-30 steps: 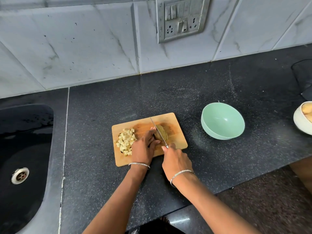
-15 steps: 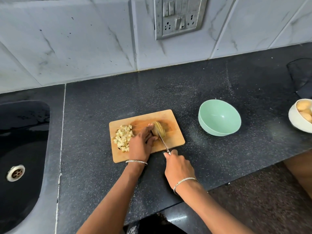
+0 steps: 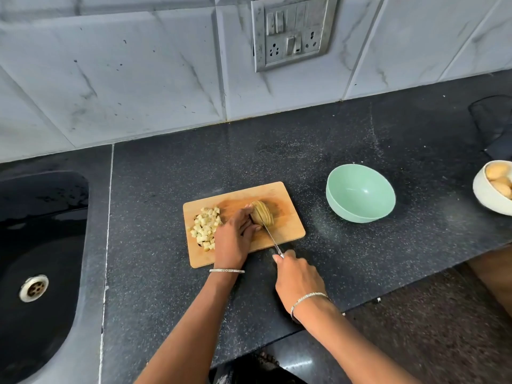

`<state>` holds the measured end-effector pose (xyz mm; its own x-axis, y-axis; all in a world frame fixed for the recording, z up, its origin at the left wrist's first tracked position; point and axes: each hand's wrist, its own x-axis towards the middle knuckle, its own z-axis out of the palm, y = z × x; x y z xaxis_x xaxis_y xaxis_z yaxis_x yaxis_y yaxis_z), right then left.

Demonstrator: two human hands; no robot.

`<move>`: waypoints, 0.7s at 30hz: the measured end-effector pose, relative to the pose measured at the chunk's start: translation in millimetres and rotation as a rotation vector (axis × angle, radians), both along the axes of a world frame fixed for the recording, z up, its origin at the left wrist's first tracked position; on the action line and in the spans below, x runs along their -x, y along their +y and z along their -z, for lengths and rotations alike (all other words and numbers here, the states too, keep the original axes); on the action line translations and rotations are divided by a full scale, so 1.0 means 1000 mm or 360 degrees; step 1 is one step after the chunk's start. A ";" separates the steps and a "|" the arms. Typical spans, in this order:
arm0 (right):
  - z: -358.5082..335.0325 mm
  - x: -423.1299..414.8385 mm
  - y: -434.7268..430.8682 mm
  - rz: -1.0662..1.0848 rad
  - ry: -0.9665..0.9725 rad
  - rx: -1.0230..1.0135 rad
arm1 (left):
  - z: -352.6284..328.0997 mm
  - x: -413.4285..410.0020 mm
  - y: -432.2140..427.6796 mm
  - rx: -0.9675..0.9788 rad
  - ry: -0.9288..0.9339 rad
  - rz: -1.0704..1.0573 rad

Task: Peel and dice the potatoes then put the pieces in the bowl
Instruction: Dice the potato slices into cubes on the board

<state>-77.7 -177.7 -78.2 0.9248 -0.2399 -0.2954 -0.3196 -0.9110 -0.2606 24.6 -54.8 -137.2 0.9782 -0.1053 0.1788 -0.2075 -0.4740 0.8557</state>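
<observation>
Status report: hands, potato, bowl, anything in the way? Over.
Left hand holds sliced potato on cutting board; right hand grips knife, blade in potato. Diced pieces piled on board, green bowl empty. Nothing blocking the bowl.

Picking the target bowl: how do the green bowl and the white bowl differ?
The green bowl is empty; the white bowl holds potatoes. The green bowl sits just right of the cutting board; the white bowl is farther right, partly out of frame. Both stand on the counter.

Head-worn wide view, looking forward and down, near countertop (image 3: 346, 261)
</observation>
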 end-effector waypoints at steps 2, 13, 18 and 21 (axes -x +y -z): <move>-0.004 0.015 -0.005 -0.0002 0.0048 -0.0022 | -0.001 0.001 0.000 -0.0003 -0.0009 0.0005; -0.039 0.004 -0.010 0.0012 -0.0057 -0.0171 | -0.008 0.004 -0.001 -0.0037 -0.0048 -0.0016; -0.028 -0.001 0.002 0.0029 -0.0082 -0.0182 | -0.006 0.004 -0.002 -0.0014 -0.0040 -0.0031; -0.027 -0.001 0.003 0.0037 -0.0076 -0.0173 | -0.005 0.004 -0.002 -0.0023 -0.0053 -0.0023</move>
<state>-76.2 -174.3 -50.8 0.9331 -0.2301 -0.2765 -0.3248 -0.8691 -0.3731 20.8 -56.6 -132.0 0.9732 -0.0941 0.2101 -0.2290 -0.4894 0.8414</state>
